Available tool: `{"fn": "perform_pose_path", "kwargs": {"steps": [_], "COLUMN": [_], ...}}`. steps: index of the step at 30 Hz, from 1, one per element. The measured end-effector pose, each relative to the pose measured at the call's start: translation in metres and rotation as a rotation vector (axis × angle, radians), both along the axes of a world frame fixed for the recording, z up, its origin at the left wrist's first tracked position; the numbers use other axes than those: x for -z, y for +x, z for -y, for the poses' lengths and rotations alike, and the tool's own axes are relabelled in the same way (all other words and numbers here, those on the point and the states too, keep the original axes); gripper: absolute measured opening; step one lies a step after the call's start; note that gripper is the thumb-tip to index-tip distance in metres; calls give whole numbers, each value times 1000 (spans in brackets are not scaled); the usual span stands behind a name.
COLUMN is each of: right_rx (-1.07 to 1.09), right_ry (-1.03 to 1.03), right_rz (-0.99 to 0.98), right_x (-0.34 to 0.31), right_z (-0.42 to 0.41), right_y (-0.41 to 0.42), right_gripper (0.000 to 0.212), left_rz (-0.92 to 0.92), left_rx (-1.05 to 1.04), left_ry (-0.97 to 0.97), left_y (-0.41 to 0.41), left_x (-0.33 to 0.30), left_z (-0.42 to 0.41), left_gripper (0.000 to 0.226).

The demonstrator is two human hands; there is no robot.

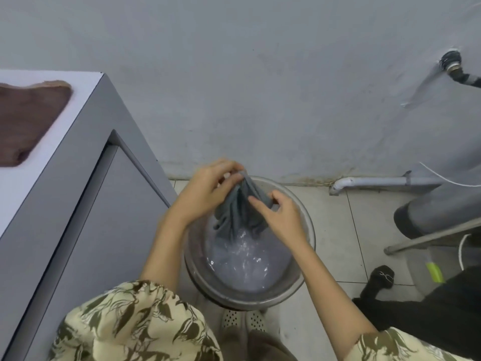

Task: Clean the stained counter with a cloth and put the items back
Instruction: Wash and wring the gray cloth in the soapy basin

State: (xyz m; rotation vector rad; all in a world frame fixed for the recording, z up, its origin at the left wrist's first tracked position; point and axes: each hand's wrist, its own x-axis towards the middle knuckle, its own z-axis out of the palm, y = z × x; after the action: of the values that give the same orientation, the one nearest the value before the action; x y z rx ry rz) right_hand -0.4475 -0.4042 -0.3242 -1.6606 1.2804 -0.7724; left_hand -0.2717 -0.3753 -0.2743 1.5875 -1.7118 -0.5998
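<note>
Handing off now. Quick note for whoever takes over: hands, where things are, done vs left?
Left hand: pinches the top of the grey cloth, holding it up over the basin.
Right hand: fingers curled on the cloth's right side.
Cloth's lower end hangs at the water in the metal basin, which sits on the tiled floor by the wall.
Brown towel lies on the white counter, at left.
Done: cloth wetted. Left: wring it, wipe the counter, put the items back. No stain shows in this view.
</note>
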Motion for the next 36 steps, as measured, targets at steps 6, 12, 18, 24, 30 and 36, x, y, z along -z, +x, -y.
{"fn": "perform_pose_path", "kwargs": {"steps": [6,12,18,24,30,36], "right_rx": [49,-80,-372,-418,-371,-364], "right_ry": [-69,-68,127,90,352,221], "right_rz": [311,-187,-722,-1003,-499,200], "right_x": [-44,-1,78,92,51,-63], "right_z": [6,9,-21,-29,-4,5], "right_y": [-3,-6,11,29,25,28], "right_gripper": [38,25,43,50,20,35], "left_rz": [-36,241,496,754,372,-446], "left_rx": [-102,-124,-22,55,179,-77], "left_ry": [-78,165,602,679,832,375], "left_y": [-3,-10,-32,-41,-20,-28], "left_x": [-31,22,114,130,97,84], "left_z": [-1,-7,-19,-29,-15,-18], "left_gripper": [14,22,37,55,63,68]}}
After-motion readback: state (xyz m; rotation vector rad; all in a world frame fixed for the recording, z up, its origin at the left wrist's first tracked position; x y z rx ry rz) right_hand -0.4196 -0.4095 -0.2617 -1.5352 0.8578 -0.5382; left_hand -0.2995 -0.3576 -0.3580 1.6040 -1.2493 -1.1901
